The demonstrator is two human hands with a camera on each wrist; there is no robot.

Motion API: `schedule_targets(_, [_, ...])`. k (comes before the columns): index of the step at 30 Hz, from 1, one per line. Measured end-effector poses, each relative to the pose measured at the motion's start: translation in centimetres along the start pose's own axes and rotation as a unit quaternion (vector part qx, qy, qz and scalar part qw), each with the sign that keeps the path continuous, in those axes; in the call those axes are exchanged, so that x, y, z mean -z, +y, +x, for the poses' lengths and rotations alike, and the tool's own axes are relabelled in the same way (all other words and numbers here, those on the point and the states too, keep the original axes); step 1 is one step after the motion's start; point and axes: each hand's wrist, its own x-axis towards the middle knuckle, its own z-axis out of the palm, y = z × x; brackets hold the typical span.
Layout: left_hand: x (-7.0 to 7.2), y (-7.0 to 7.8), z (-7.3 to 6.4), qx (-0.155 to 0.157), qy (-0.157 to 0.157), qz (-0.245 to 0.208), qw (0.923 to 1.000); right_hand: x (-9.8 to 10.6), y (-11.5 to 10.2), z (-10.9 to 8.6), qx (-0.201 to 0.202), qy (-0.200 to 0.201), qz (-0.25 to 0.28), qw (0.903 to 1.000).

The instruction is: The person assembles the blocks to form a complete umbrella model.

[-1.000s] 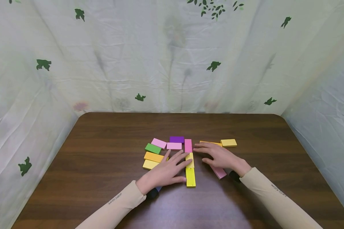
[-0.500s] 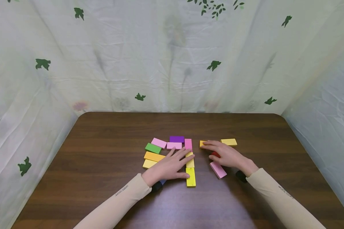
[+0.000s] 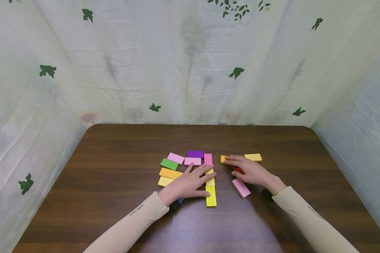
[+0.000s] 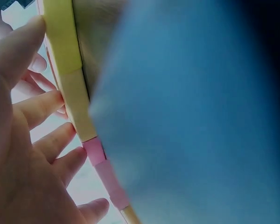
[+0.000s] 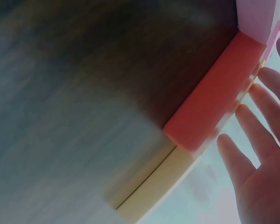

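The left hand [image 3: 188,183] has its fingers spread, thumb over a bright yellow block [image 3: 211,201] and index finger across a pale yellow block [image 3: 210,181]. The right hand [image 3: 253,171], fingers slightly apart, covers parts of an orange block [image 3: 223,160] and a red block [image 3: 239,170] on the surface [image 3: 114,158].

Curtained-off booth, apparently: leaf-print cloth [image 3: 164,63] around wood-grain table [image 3: 120,158].
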Motion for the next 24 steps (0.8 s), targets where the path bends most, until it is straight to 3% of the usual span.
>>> schedule_targets(12, [0.1,0.1,-0.1,-0.002,0.010,0.002,0.9999,0.1,0.1,0.7,-0.003,-0.005,-0.005,1.0000])
schedule_targets(21, [0.2,0.2,0.0,0.004,0.003,0.000,1.0000,0.7,0.3,1.7,-0.091,0.013,0.005,0.9957])
schedule_targets(24, [0.3,0.3,-0.1,0.005,0.000,-0.002,1.0000,0.9,0.5,1.9,-0.099,0.012,-0.004,0.9950])
